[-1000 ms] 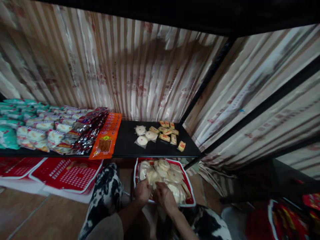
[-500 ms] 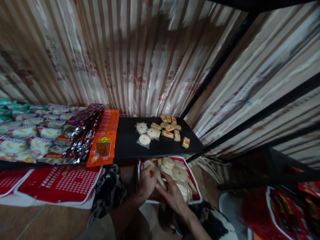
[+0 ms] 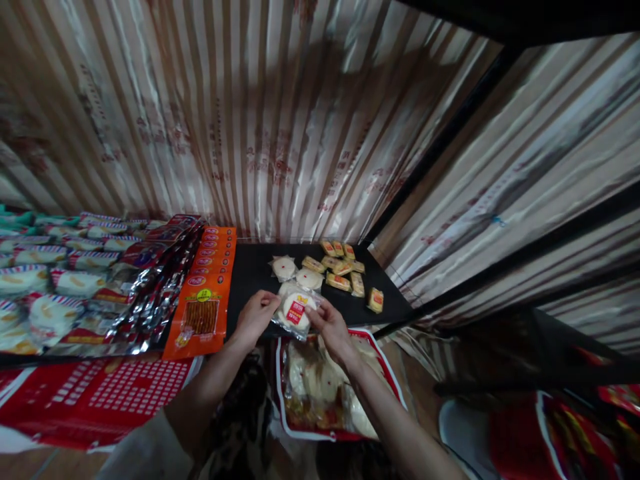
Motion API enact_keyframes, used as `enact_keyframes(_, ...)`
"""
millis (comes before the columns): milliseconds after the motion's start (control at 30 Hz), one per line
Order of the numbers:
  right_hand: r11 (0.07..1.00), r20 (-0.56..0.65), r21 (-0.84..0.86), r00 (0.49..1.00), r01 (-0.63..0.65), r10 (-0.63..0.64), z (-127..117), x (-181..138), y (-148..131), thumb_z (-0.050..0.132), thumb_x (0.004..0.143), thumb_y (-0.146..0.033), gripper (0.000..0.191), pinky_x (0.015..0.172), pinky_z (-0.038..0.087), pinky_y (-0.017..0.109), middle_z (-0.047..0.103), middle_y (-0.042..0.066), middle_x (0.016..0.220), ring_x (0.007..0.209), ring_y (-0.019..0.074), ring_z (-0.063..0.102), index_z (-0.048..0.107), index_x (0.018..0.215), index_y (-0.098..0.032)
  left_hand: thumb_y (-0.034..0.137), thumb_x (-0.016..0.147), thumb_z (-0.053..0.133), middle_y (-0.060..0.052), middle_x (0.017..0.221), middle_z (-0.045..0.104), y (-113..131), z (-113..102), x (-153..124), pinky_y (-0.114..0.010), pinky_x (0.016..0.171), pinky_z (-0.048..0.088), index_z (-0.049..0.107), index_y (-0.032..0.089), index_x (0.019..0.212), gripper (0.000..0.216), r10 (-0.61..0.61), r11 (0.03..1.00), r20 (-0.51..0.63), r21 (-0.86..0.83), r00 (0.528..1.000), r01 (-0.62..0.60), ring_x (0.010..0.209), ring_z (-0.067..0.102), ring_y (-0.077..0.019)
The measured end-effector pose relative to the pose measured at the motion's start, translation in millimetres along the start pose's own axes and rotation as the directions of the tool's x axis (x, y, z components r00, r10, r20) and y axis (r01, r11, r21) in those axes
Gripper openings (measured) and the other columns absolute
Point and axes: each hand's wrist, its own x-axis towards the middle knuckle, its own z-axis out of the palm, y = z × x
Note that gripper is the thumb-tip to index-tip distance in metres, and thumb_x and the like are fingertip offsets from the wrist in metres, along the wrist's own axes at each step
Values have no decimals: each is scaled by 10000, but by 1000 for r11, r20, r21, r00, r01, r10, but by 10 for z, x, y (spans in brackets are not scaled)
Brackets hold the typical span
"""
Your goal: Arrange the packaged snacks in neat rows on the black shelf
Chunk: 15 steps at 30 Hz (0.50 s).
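Between my hands is a round white cake in a clear wrapper (image 3: 296, 311) with a red label, held low over the front of the black shelf (image 3: 255, 267). My left hand (image 3: 256, 319) pinches the wrapper's left edge. On its right edge, the thumb and fingers of my right hand (image 3: 331, 328) are closed. Just behind it lie two wrapped round cakes, one on the left (image 3: 284, 268) and one on the right (image 3: 309, 279); another is mostly covered by the held one. Below my right forearm, a red basket with a white rim (image 3: 281, 400) holds several more wrapped cakes.
Several small yellow-wrapped bars (image 3: 339, 282) lie on the shelf's right part. To the left are an orange snack packet (image 3: 200, 307), dark shiny packets (image 3: 167, 287) and rows of white bread packets (image 3: 80, 281). A black frame post (image 3: 435, 153) slants up at the right. Red baskets (image 3: 125, 393) sit below left.
Both hands have risen from the basket to the shelf's front with a wrapped round cake between them. The cake's red label now shows, and it covers the nearest cake on the shelf.
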Motion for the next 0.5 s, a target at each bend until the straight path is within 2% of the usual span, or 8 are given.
enact_keyframes(167,999,90,-10,995,-43,44,160,368,-128,764,578,-456,494,650,500,287,688,1,729,636,157,631,577,945,-184,332,719,640,-1,707,639,-117,-63,159,-170,484,411,634,163,896,245,-54,998,68,-38,996,57,535,554,-81)
enact_keyframes(300,998,160,-36,985,-60,65,304,661,-126,769,556,-467,471,604,472,261,657,-11,695,605,140,602,569,880,-189,285,743,616,13,676,633,-168,-107,363,-166,454,392,644,168,825,146,-47,999,-61,-12,997,47,480,524,-65)
enact_keyframes(400,977,150,-213,988,10,23,396,904,-71,723,600,-494,378,549,427,235,601,-20,626,574,120,550,559,737,-182,264,753,604,10,674,644,-191,-190,592,-176,483,413,651,184,812,110,-23,997,-149,66,989,33,524,557,-83)
enact_keyframes(500,871,100,-473,990,134,-98,493,1194,-37,678,646,-473,332,504,368,218,521,-42,554,537,99,476,519,611,-184,257,769,585,-14,730,673,-185,-295,860,-204,557,452,660,194,826,113,6,983,-224,178,975,35,635,611,-119)
